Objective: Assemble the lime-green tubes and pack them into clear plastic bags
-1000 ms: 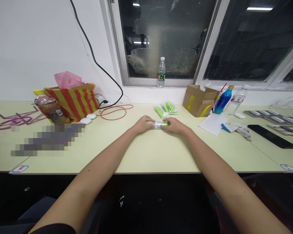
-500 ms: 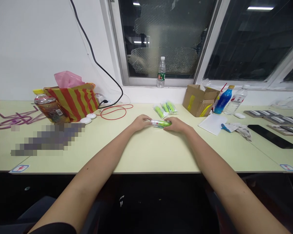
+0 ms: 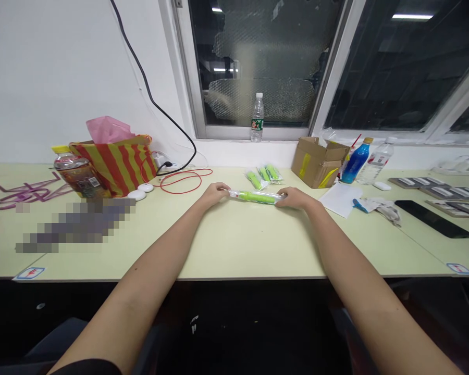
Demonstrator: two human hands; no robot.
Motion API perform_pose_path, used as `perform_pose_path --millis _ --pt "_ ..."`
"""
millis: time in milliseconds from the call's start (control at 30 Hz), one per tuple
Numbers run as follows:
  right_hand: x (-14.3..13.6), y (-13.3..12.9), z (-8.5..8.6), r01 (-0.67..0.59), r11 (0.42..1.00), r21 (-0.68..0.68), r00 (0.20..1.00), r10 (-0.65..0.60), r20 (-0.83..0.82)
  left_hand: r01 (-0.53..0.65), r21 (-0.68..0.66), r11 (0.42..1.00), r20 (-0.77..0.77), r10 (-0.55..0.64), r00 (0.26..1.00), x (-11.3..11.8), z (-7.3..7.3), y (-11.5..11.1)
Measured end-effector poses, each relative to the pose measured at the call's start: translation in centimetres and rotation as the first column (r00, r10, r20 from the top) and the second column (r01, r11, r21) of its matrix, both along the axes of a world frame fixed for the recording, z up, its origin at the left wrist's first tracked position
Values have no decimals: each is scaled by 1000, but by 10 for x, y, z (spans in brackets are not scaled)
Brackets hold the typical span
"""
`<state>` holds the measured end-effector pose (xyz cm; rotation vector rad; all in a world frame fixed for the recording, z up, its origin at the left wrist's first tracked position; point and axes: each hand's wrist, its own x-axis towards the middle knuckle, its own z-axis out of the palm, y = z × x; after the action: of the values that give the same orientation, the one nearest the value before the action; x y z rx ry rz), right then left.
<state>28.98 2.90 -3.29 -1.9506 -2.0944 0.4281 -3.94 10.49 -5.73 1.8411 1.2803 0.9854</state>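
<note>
Between my two hands, just above or on the pale table, stretches a long bright green item in a clear plastic sleeve [image 3: 258, 197]; its exact kind is too small to tell. My left hand [image 3: 216, 195] pinches the sleeve's clear left end. At the other end, the fingers of my right hand [image 3: 291, 198] are closed on the sleeve. Several similar green packets in clear wrap [image 3: 263, 176] lie on the table just beyond it.
An open cardboard box [image 3: 318, 162], a blue bottle [image 3: 356, 161] and white paper [image 3: 341, 199] are to the right. On the left are a striped bag [image 3: 121, 166], a tilted drink bottle [image 3: 80, 174] and a red cable [image 3: 182, 182]. A water bottle [image 3: 257, 122] stands on the sill.
My hands have moved apart, left hand leftward and right hand rightward. The green packet between them now shows along more of its length.
</note>
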Motion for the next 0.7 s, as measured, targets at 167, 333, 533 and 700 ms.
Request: perform_pose_path --millis 167,333,533,700 --pt "-3 1 -2 -20 1000 -3 1000 20 -15 76 28 997 17 -77 997 1 -1 -2" --pt "-8 3 -6 -26 999 23 999 27 -31 219 146 965 -180 -192 965 10 -1 -11" --pt "-6 4 -5 17 998 59 999 -16 -32 170 225 959 -125 -145 982 10 6 -10" --pt "-1 4 -3 65 995 71 996 -60 -73 90 151 984 35 -96 995 -6 9 -1"
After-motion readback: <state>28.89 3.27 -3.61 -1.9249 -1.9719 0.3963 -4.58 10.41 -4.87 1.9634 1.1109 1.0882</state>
